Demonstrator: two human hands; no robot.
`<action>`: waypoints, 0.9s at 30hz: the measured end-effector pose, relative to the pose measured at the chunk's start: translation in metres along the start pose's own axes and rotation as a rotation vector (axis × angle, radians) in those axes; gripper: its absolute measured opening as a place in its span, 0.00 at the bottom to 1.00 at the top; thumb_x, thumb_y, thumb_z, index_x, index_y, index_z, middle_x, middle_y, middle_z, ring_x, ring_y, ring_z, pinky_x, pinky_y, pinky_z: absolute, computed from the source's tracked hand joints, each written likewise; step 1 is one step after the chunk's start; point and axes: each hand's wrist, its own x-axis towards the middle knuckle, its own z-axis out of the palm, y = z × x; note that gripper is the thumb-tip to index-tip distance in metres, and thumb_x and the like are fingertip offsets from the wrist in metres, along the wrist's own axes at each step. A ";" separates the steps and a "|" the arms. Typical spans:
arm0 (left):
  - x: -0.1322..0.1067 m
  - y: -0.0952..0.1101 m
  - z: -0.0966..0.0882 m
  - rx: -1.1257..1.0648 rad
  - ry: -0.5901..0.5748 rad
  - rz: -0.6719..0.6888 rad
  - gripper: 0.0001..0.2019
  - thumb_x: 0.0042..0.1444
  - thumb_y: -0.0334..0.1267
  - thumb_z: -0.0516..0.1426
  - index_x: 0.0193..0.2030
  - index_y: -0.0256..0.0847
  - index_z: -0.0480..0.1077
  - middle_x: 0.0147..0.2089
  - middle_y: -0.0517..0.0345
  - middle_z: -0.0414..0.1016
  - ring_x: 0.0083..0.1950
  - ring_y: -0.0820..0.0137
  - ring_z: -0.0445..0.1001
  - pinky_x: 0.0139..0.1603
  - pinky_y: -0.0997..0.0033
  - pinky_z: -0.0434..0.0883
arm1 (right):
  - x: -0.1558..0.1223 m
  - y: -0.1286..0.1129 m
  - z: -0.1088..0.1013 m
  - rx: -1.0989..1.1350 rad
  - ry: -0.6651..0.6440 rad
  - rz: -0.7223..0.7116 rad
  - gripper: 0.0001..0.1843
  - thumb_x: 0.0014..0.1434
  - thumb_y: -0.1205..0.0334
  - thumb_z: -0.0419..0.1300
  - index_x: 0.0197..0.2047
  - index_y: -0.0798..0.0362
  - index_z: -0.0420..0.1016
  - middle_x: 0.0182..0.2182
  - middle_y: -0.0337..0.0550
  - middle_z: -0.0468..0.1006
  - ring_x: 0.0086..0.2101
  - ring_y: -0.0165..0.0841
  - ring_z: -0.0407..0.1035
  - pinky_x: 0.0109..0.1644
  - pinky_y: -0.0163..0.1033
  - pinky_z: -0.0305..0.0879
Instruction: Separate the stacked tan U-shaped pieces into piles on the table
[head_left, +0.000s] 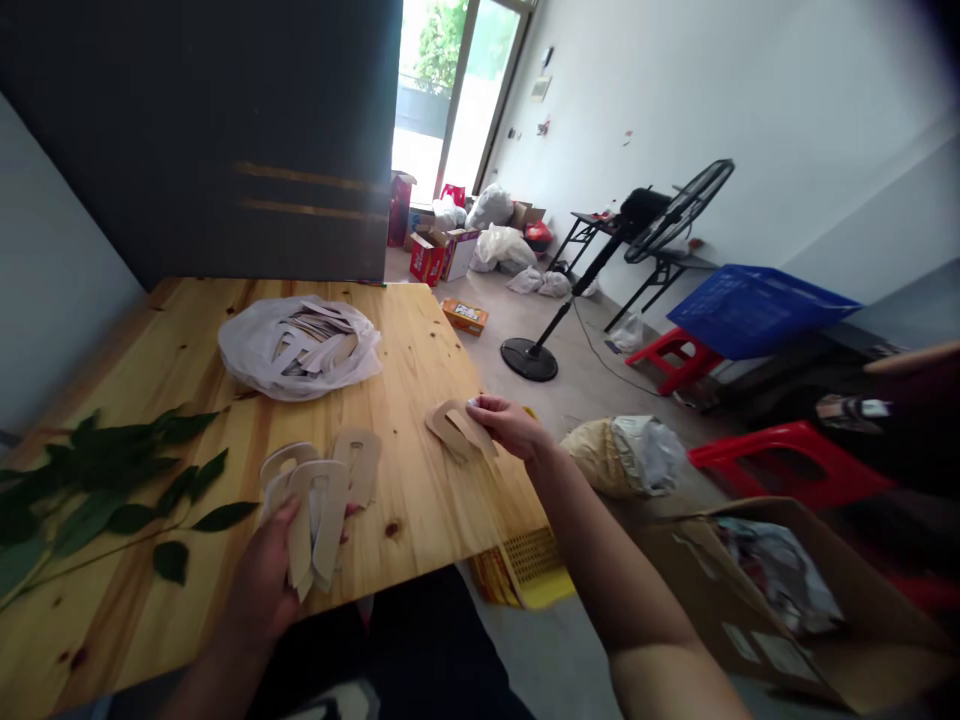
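Observation:
My left hand (259, 575) is closed around several flat, beige, U-shaped cardboard-like pieces (330, 510), their rounded ends pointing up. Just behind them lies a small stack of similar pieces (358, 460) on the wooden table (420, 500). Over the table's right edge, my right hand (511, 425) has its fingers pinched at the side of another U-shaped piece (471, 428). That piece lies at a pile of the same shape (442, 430). Something small and whitish shows at my right fingertips. A white plastic bag (251, 350) full of such pieces stands farther back.
Leafy green branches (90, 500) lie at the table's left. A dark panel (225, 120) rises behind the table. To the right are a black standing fan (534, 358), red stools (787, 460), a yellow basket (536, 565) and an open cardboard box (697, 570) on the floor.

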 end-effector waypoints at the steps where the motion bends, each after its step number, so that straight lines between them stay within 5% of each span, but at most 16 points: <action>1: 0.000 -0.001 0.000 -0.002 0.008 -0.012 0.17 0.66 0.36 0.52 0.56 0.29 0.74 0.30 0.46 0.83 0.33 0.57 0.84 0.31 0.63 0.81 | 0.008 0.002 -0.001 -0.078 0.012 -0.007 0.31 0.39 0.35 0.75 0.29 0.52 0.72 0.25 0.37 0.74 0.25 0.29 0.66 0.29 0.34 0.63; 8: 0.003 -0.005 0.000 -0.005 0.003 -0.052 0.17 0.67 0.37 0.52 0.56 0.30 0.74 0.33 0.45 0.84 0.35 0.57 0.85 0.34 0.61 0.82 | 0.046 0.026 0.003 -0.423 0.223 -0.105 0.17 0.49 0.48 0.68 0.28 0.51 0.70 0.24 0.35 0.70 0.28 0.31 0.63 0.34 0.37 0.61; 14: -0.001 -0.003 0.002 -0.085 -0.072 -0.044 0.19 0.68 0.39 0.52 0.59 0.28 0.72 0.34 0.41 0.84 0.36 0.57 0.85 0.34 0.61 0.82 | 0.031 0.023 0.012 -0.633 0.437 -0.261 0.08 0.55 0.58 0.63 0.30 0.49 0.67 0.36 0.46 0.73 0.37 0.38 0.68 0.47 0.45 0.65; 16: -0.002 -0.005 0.003 -0.131 -0.089 -0.045 0.20 0.67 0.40 0.53 0.60 0.27 0.72 0.36 0.39 0.85 0.37 0.56 0.85 0.36 0.60 0.82 | 0.011 0.013 0.036 -0.705 0.486 -0.452 0.09 0.59 0.57 0.61 0.31 0.49 0.68 0.36 0.46 0.74 0.35 0.38 0.70 0.45 0.46 0.67; 20: -0.002 -0.009 0.006 -0.211 -0.107 0.029 0.22 0.65 0.42 0.58 0.59 0.28 0.72 0.41 0.37 0.85 0.41 0.54 0.85 0.41 0.58 0.81 | -0.042 -0.004 0.111 -0.617 0.335 -0.818 0.06 0.68 0.58 0.58 0.38 0.49 0.72 0.37 0.44 0.76 0.34 0.34 0.73 0.40 0.40 0.71; 23: -0.005 -0.011 0.008 -0.234 -0.166 0.076 0.22 0.62 0.45 0.61 0.56 0.30 0.75 0.44 0.38 0.85 0.45 0.53 0.84 0.46 0.57 0.80 | -0.064 -0.003 0.161 -0.533 0.250 -0.860 0.04 0.68 0.61 0.59 0.45 0.49 0.73 0.40 0.44 0.76 0.33 0.32 0.73 0.37 0.38 0.73; 27: -0.011 -0.011 0.006 -0.262 -0.218 0.112 0.23 0.56 0.49 0.67 0.51 0.33 0.78 0.46 0.41 0.85 0.50 0.52 0.83 0.50 0.56 0.79 | -0.061 0.012 0.192 -0.628 0.297 -0.908 0.11 0.69 0.60 0.59 0.54 0.49 0.74 0.43 0.49 0.78 0.39 0.38 0.76 0.45 0.45 0.77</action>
